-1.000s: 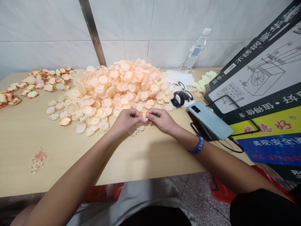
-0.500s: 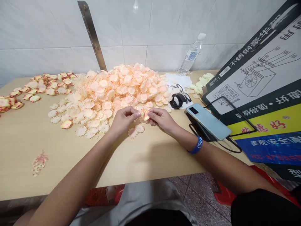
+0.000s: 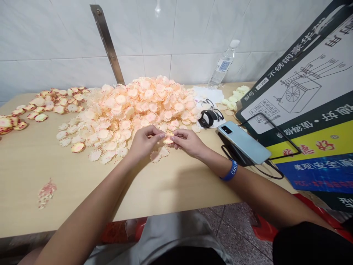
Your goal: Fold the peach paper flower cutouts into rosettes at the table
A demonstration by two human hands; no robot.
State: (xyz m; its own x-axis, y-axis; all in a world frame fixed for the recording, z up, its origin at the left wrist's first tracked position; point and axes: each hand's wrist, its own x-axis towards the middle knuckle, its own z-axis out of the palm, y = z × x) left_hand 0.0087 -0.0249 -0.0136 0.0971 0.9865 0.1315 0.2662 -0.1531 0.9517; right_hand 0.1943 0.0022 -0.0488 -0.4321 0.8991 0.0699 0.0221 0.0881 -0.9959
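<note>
A small stack of scalloped petal discs (image 3: 168,139), yellowish pink, is pinched between both hands just in front of the big heap. My left hand (image 3: 146,141) is closed, its thumb and forefinger at the stack's left edge. My right hand (image 3: 189,141) grips the right edge, thumb on top and fingers curled beneath. Behind them rises a large heap of pale peach petal discs (image 3: 143,99) with toothed edges. Two loose discs (image 3: 156,156) lie on the table just under the hands. Finger pads and part of the held stack are hidden.
Stacks of red-edged discs (image 3: 59,99) lie at the left, with small pink scraps (image 3: 46,193) nearer the front. On the right are a light blue phone (image 3: 245,142), a black watch (image 3: 206,118), a water bottle (image 3: 223,66), pale yellow discs (image 3: 235,97) and a large printed box (image 3: 300,99).
My left fingertips have come across to the disc stack, which was in my right hand alone. The right hand has turned slightly, and the stack now lies between both hands.
</note>
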